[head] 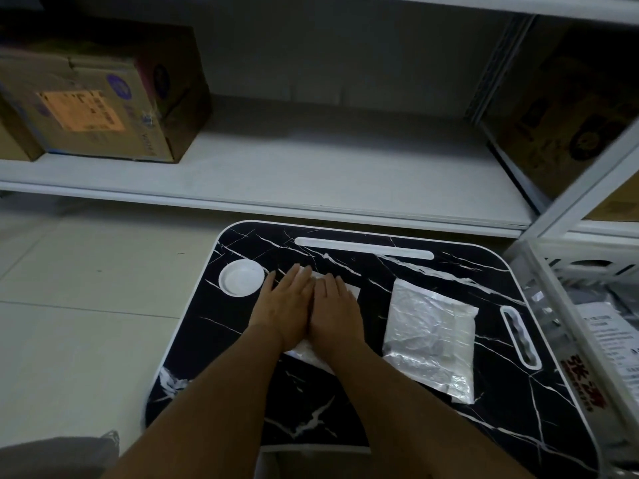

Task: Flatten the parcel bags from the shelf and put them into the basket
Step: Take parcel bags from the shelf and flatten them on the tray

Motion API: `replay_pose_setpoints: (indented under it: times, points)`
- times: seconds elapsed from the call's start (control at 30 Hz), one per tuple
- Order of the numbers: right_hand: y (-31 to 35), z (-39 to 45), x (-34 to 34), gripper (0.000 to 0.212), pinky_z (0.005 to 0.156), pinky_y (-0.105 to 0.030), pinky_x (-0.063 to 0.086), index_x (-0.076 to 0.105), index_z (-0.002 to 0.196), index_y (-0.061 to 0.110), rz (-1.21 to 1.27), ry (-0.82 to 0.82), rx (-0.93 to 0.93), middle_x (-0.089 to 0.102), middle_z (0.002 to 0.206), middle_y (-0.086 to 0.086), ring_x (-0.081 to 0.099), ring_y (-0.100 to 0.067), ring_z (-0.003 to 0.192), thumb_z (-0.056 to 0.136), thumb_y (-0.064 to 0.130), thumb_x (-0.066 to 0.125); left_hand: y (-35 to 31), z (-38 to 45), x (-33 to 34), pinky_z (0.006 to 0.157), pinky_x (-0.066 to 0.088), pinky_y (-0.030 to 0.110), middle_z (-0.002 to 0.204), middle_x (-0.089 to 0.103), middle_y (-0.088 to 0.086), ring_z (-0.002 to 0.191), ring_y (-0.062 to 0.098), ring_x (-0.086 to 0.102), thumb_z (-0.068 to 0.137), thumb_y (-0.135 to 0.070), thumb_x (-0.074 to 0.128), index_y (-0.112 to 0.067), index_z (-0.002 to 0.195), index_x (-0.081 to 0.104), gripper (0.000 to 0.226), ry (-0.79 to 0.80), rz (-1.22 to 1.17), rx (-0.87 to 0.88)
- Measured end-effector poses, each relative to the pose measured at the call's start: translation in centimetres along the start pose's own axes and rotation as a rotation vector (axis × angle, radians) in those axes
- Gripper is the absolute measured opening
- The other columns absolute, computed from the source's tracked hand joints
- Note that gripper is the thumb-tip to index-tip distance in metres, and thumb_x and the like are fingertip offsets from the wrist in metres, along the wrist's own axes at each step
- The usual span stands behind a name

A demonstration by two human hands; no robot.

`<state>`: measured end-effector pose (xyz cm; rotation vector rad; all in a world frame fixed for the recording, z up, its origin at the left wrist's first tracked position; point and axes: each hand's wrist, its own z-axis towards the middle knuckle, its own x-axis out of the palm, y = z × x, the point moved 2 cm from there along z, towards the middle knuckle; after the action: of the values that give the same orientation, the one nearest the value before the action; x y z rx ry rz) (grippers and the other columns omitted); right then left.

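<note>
Both hands are flat on the black marble-patterned lap table (pixel 311 402) now, left hand (pixel 285 305) and right hand (pixel 333 311) side by side, touching, fingers straight and pressing down. Under them lies a white plastic parcel bag (pixel 311 354), mostly covered, with one edge peeking out past the fingertips and another below the wrists. Just right of the right hand, apart from it, a second, crinkled translucent parcel bag (pixel 430 335) lies toward the tabletop's right edge. A round white cup recess (pixel 241 278) sits beside the left fingertips. Off the right edge stands the clear plastic basket (pixel 553 299), bags already inside. Beyond the far edge runs the white shelf (pixel 311 174), carrying a brown cardboard box (pixel 100 98).
</note>
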<state>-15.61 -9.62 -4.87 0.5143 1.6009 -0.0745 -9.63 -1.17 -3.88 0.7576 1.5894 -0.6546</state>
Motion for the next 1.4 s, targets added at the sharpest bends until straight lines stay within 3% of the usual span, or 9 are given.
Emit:
replay_pose_setpoints:
  times: [0.23,0.4,0.67,0.8,0.9,1.03,1.2,1.3,1.4]
  points:
    - [-0.6,0.2,0.9,0.058,0.121,-0.041,0.012,0.015,0.153,0.009,-0.017,0.014,-0.002,0.01,0.161,-0.014,0.006,-0.025,0.149,0.103,0.034,0.028,0.7,-0.1,1.3,0.118,0.001,0.053,0.159,-0.019,0.0,0.147,0.017,-0.015,0.102,-0.043,0.019,-0.023,0.151,-0.014,0.063,0.138,-0.001,-0.029]
    - [-0.6,0.2,0.4,0.061,0.121,-0.042,0.012,0.009,0.154,0.011,-0.053,0.04,0.04,0.005,0.161,-0.015,0.004,-0.027,0.149,0.103,0.038,0.029,0.2,-0.4,1.1,0.117,-0.001,0.054,0.158,-0.023,0.001,0.147,0.018,-0.016,0.101,-0.043,0.009,-0.02,0.15,-0.017,0.06,0.168,0.046,-0.112]
    - [2.0,-2.4,0.0,0.063,0.118,-0.043,0.022,0.01,0.153,0.008,0.116,0.071,0.335,0.001,0.155,-0.034,0.001,-0.043,0.146,0.104,0.042,0.028,-1.1,-2.3,0.7,0.116,0.001,0.055,0.161,-0.006,0.007,0.148,0.024,-0.009,0.101,-0.047,0.007,-0.018,0.153,-0.006,0.061,0.179,0.008,-0.422]
    - [2.7,-5.0,-0.7,0.061,0.115,-0.039,0.029,0.023,0.147,0.006,0.405,-0.016,0.436,0.009,0.156,-0.025,0.014,-0.034,0.145,0.098,0.029,0.05,-2.0,-3.9,0.0,0.106,0.033,0.042,0.145,0.034,0.011,0.134,0.026,0.033,0.101,-0.035,0.028,-0.013,0.146,0.027,0.05,0.087,-0.037,-0.526]
    - [2.8,-6.1,-2.0,0.053,0.105,-0.038,0.04,0.03,0.14,0.007,0.54,-0.088,0.541,0.032,0.144,-0.019,0.036,-0.03,0.131,0.094,0.015,0.056,-2.3,-5.0,-0.8,0.092,0.042,0.04,0.133,0.04,0.01,0.122,0.026,0.041,0.098,-0.025,0.038,-0.012,0.134,0.037,0.038,0.035,-0.321,-0.715]
    - [2.5,-6.9,-3.2,0.064,0.095,-0.037,0.043,0.023,0.145,0.01,0.674,0.023,0.634,0.038,0.139,-0.018,0.047,-0.034,0.122,0.091,0.013,0.058,-1.7,-5.7,-0.9,0.093,0.043,0.044,0.135,0.042,0.019,0.122,0.035,0.047,0.097,-0.034,0.047,-0.003,0.132,0.033,0.049,0.087,-0.821,-0.971]
    - [2.4,-7.7,-5.0,0.052,0.079,-0.031,0.044,0.033,0.14,0.022,0.701,0.06,0.467,0.054,0.126,-0.011,0.056,-0.027,0.109,0.091,0.013,0.049,-1.5,-6.3,-2.4,0.079,0.039,0.034,0.121,0.059,0.019,0.112,0.034,0.056,0.1,-0.036,0.042,0.002,0.121,0.052,0.045,0.057,-0.892,-0.858]
    - [1.4,-8.0,-7.0,0.037,0.075,-0.029,0.038,0.04,0.13,0.027,0.651,-0.07,0.458,0.05,0.123,-0.009,0.055,-0.026,0.097,0.095,0.019,0.047,-3.3,-5.6,-4.3,0.079,0.037,0.035,0.122,0.057,0.02,0.113,0.035,0.054,0.102,-0.034,0.038,0.0,0.121,0.049,0.04,-0.035,-0.909,-0.79]
    - [-1.3,-8.4,-9.2,0.027,0.071,-0.033,0.039,0.041,0.123,0.024,0.535,-0.226,0.519,0.046,0.117,-0.011,0.048,-0.024,0.083,0.097,0.017,0.044,-6.8,-4.0,-6.3,0.083,0.041,0.038,0.121,0.057,0.02,0.112,0.035,0.055,0.099,-0.015,0.041,-0.002,0.123,0.042,0.027,-0.083,-0.927,-0.665]
